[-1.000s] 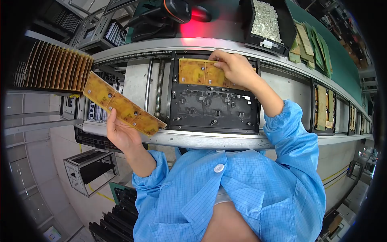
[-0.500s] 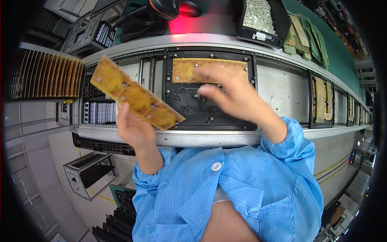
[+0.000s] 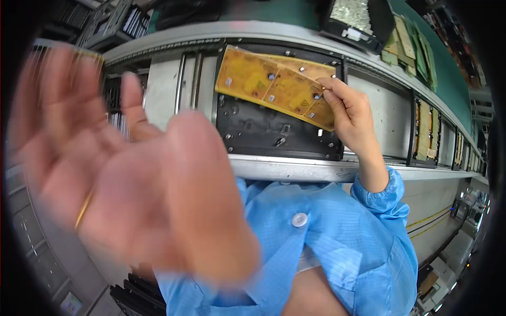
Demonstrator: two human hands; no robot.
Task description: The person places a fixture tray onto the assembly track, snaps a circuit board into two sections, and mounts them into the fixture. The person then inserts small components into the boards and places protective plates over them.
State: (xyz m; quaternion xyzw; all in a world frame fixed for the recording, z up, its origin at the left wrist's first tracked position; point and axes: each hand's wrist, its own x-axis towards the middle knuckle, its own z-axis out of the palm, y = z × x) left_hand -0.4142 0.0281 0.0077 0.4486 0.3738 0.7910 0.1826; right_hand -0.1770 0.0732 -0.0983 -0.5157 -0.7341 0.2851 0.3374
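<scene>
My right hand [image 3: 350, 108] pinches the right end of a yellow circuit board panel [image 3: 263, 81], which hangs tilted over a black fixture plate [image 3: 253, 131]. Behind it, partly covered, another yellow panel [image 3: 311, 67] lies along the upper part of the plate. Large and blurred, my left hand [image 3: 121, 174] is raised close to the camera at the left, palm showing, fingers apart, holding nothing. A thin yellow band [image 3: 84, 209] crosses its palm.
A metal conveyor rail [image 3: 295, 169] runs along the near side. Further right, a second fixture [image 3: 426, 131] holds boards. Behind stand a black bin of small pale parts [image 3: 350, 18] and green strips [image 3: 416, 52]. Racked boards at the left are mostly hidden.
The loose panel has passed from my left hand to my right and moved right, over the fixture. My left hand has let go and risen toward the camera.
</scene>
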